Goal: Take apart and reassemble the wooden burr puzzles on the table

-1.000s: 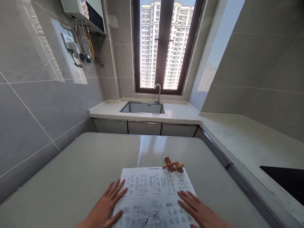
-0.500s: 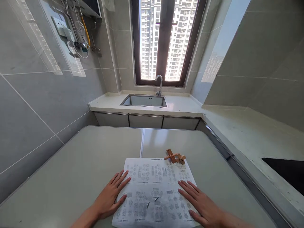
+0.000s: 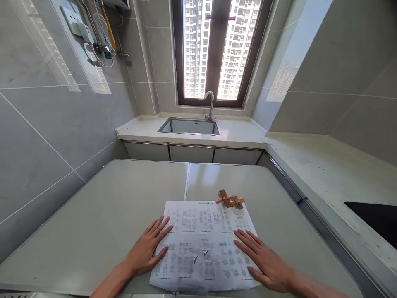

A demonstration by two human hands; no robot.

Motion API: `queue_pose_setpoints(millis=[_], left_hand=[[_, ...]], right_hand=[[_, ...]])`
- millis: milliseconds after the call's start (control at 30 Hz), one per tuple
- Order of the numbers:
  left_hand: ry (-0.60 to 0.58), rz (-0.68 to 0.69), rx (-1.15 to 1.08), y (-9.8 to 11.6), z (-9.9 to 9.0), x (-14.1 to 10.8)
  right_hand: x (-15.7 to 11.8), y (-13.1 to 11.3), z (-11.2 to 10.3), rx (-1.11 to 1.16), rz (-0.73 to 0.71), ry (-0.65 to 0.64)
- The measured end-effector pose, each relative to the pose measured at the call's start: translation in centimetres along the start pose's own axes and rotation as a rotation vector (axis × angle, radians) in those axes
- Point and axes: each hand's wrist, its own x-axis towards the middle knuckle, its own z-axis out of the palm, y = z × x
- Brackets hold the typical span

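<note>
A large printed sheet of paper [image 3: 201, 244] with rows of small diagrams lies flat on the pale table. My left hand [image 3: 148, 248] rests with fingers spread over the sheet's left edge. On its right edge lies my right hand [image 3: 260, 256], palm down, fingers stretched out. Several interlocked brown wooden pieces [image 3: 229, 199] sit at the sheet's top right corner, apart from both hands. Two small torn or shiny spots show near the middle of the paper.
The table [image 3: 93, 223] fills the foreground, with a seam down its middle. Beyond it stands a counter [image 3: 136, 130] with a sink [image 3: 189, 127] and a faucet [image 3: 210, 105] under a window. Another counter [image 3: 310, 161] runs along the right.
The view has tilted down slightly, so the sheet's and table's near edges now show. Both hands stay in place on the paper.
</note>
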Motion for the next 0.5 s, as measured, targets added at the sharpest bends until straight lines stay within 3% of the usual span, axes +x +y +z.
queue_pose_setpoints(millis=[367,433,500], left_hand=[[0.014,0.0,-0.021,0.1,-0.2,0.3],[0.001,-0.009,-0.017,0.1,-0.1,0.4],[-0.015,-0.014,-0.009,0.1,0.0,0.4]], right_hand=[[0.1,-0.1,-0.8,0.04,0.009,0.04],[0.5,0.0,-0.9,0.061,0.035,0.101],[1.5,0.2,-1.1,0.093,0.161,0.222]])
